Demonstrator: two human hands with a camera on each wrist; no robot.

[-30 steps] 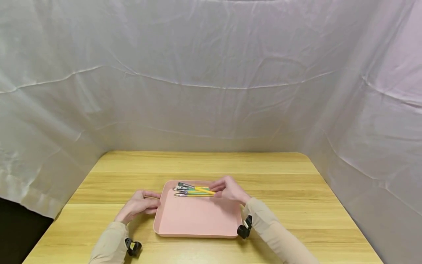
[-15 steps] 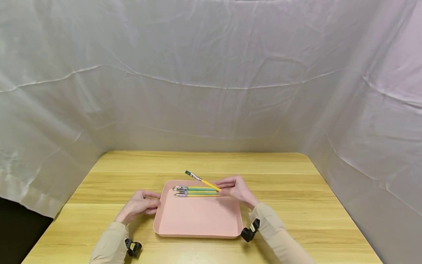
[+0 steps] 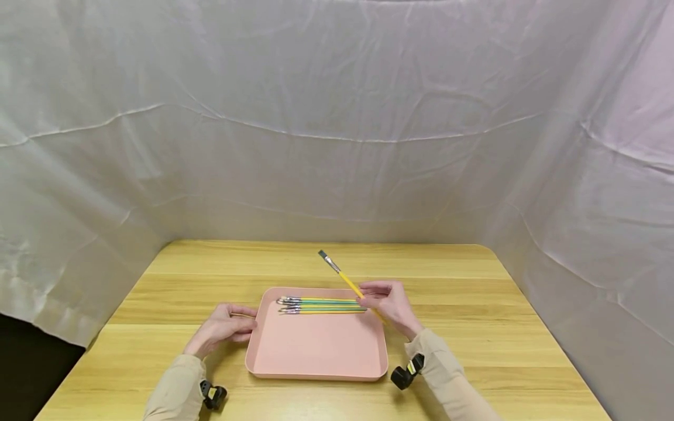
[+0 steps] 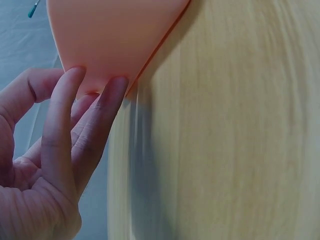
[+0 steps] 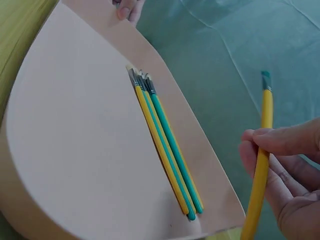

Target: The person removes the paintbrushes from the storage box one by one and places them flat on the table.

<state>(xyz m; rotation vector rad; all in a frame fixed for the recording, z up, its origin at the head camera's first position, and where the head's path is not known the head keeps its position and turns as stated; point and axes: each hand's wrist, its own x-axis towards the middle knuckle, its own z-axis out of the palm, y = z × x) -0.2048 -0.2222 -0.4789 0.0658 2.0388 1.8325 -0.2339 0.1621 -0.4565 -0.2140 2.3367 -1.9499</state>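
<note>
My right hand (image 3: pixel 392 307) pinches a yellow-handled paintbrush (image 3: pixel 350 285) between thumb and fingers. Its dark flat bristles point up and away to the left, above the far rim of a pink tray (image 3: pixel 316 351). The handle's lower end passes behind the fingers toward the tray's right wall. Several more paintbrushes (image 5: pixel 165 150), with yellow and green handles, lie side by side in the far part of the tray, bristles to the left. At the tray's left wall is my left hand (image 3: pixel 223 324), its fairly straight fingers touching the outside near the rim, as the left wrist view shows.
The tray rests on a wooden table (image 3: pixel 447 339). Grey fabric (image 3: pixel 337 175) hangs behind the table and along both sides. A small black camera sits at each wrist, the right one (image 3: pixel 408 372) close to the tray's near right corner.
My right hand has moved right, drawing the yellow paintbrush up from above the others and tilting its bristle end higher. The left hand, the tray and the other brushes have stayed put.
</note>
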